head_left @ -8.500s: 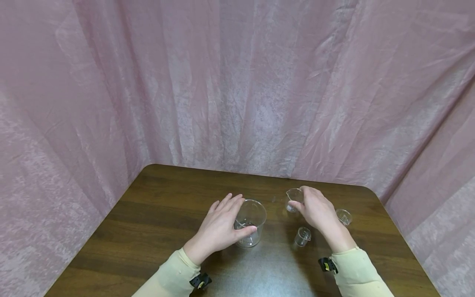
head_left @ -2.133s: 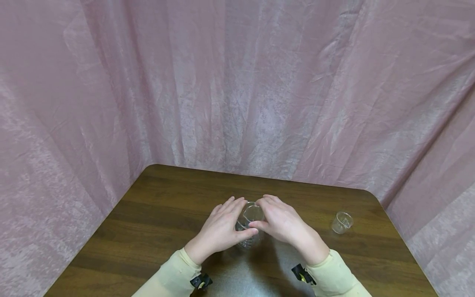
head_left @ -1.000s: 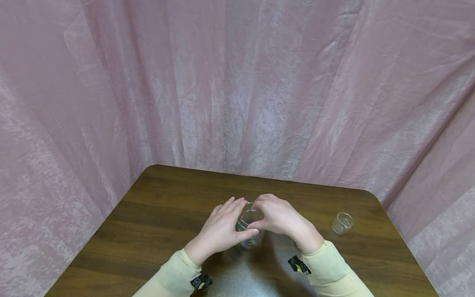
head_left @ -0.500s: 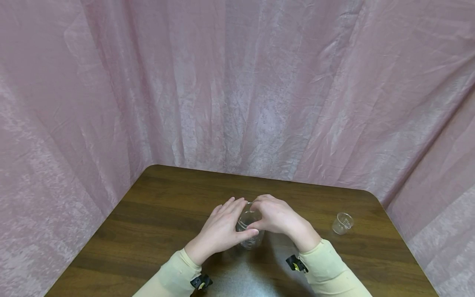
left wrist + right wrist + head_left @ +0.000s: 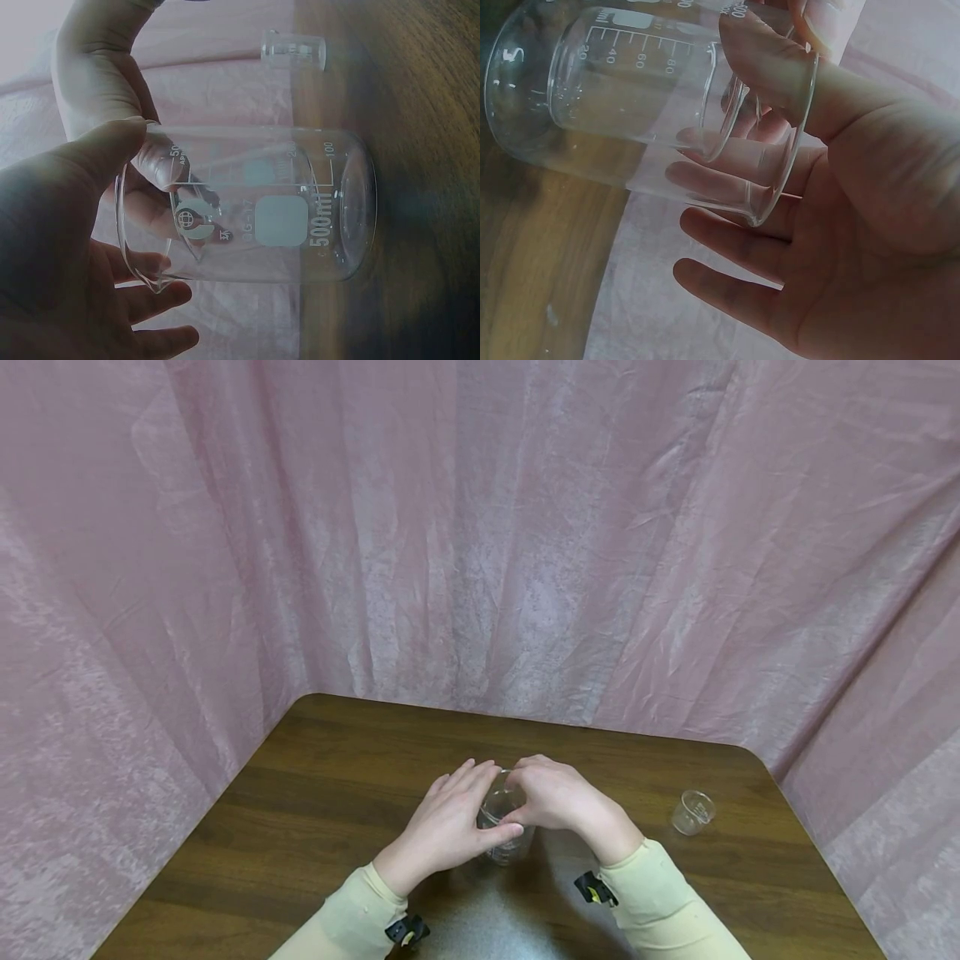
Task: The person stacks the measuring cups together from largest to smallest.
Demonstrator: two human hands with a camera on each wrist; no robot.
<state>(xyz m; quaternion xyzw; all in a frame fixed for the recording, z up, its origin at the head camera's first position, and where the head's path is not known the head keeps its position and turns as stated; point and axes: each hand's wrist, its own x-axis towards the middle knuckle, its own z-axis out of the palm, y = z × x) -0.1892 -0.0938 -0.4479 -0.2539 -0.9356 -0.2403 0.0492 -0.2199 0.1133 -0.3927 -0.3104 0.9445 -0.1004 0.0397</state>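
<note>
A large clear glass beaker (image 5: 281, 221), marked 500ml, stands upright on the table in front of me. My left hand (image 5: 444, 831) holds it near the rim, thumb on the near side and fingers on the far side. Inside it is a smaller graduated beaker (image 5: 637, 82), seen through the glass in the right wrist view. My right hand (image 5: 564, 797) reaches over the big rim, thumb and a finger inside at the smaller beaker's rim, pinching it. Its other fingers stay outside the large beaker. In the head view the hands partly hide both beakers.
A small glass beaker (image 5: 693, 812) stands alone on the right side of the brown wooden table (image 5: 360, 752). Pink curtains (image 5: 480, 527) hang around the table's back and sides. Black wrist cameras are strapped at both cuffs.
Since the oldest frame, the right hand has moved left to the large beaker; two small beakers have gone from the table. Over the last second, the right wrist shifts slightly left; the left hand holds still.
</note>
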